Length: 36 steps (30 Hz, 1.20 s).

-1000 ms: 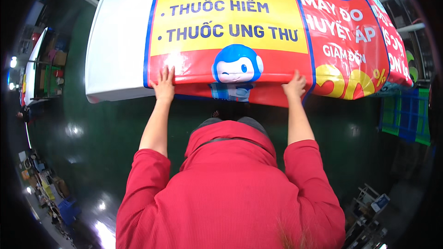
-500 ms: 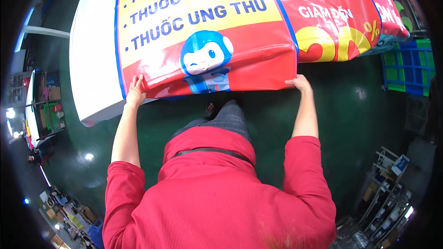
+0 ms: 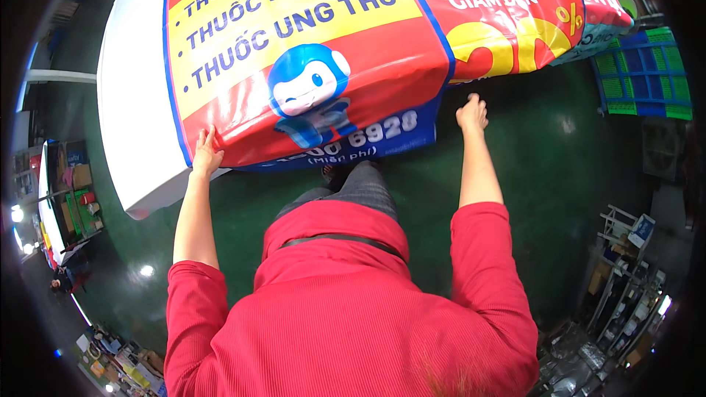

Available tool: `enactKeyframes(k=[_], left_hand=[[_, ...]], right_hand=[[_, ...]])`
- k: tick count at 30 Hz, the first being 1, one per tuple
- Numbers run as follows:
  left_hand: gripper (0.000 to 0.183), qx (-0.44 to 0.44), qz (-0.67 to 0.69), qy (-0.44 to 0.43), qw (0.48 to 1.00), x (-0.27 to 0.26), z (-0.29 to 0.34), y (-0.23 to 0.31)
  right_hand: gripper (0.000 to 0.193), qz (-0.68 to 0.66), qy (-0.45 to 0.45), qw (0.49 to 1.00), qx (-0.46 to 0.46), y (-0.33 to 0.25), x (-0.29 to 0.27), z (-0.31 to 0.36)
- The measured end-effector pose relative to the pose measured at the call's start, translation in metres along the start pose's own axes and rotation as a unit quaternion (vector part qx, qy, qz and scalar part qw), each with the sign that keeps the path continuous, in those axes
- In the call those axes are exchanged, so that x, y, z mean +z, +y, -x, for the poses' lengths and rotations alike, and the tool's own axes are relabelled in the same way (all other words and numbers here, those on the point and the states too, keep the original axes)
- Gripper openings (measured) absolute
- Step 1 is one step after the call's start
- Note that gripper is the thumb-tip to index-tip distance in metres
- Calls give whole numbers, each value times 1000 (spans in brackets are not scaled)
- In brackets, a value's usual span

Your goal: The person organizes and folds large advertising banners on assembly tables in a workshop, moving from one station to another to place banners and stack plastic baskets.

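A glossy printed banner (image 3: 243,117), red, yellow and blue with a blue-and-white cartoon figure, lies over a white board-like surface (image 3: 136,140). Its near edge hangs down, with a dark blue strip carrying white print along the bottom. My left hand (image 3: 207,153) rests on the banner's near left corner, fingers stretched out and pressed lightly to the sheet. To the right of the hanging edge, my right hand (image 3: 473,113) is in the air above the floor, apart from the banner. Its fingers are loosely bent, with nothing seen in them.
More red printed sheet (image 3: 500,7) extends to the far right. Beyond it stands a green-and-blue panel with a grid frame (image 3: 640,73). Cluttered shelving (image 3: 625,272) is at lower right, with piled goods (image 3: 121,364) at lower left. The green floor (image 3: 544,198) surrounds my legs.
My right hand has let go of the banner's right corner. The near edge has dropped, showing the blue strip. The banner appears slightly further left in view; my left hand stays at its corner.
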<state>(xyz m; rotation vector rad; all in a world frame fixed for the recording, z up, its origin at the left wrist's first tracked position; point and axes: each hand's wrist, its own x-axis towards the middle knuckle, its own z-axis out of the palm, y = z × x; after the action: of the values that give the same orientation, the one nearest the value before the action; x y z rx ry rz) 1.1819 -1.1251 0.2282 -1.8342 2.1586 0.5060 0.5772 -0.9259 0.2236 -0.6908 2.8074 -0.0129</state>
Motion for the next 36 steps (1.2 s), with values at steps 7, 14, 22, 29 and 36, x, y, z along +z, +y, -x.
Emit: enactKeyframes(k=[7, 14, 22, 29, 36], left_hand=[[84, -1, -3, 4, 1000, -4, 7, 6], [55, -34, -1, 29, 999, -4, -2, 9], [19, 171, 40, 119, 977, -9, 20, 188], [21, 14, 217, 245, 945, -50, -8, 103], [40, -177, 171, 269, 931, -10, -13, 32]], right_hand=[[25, -6, -204, 979, 17, 26, 86, 79], [29, 35, -307, 950, -33, -48, 111, 132], [24, -133, -211, 861, -443, -186, 72, 175], [30, 42, -308, 861, -402, -161, 21, 38], [27, 69, -46, 997, -2, -109, -56, -70]])
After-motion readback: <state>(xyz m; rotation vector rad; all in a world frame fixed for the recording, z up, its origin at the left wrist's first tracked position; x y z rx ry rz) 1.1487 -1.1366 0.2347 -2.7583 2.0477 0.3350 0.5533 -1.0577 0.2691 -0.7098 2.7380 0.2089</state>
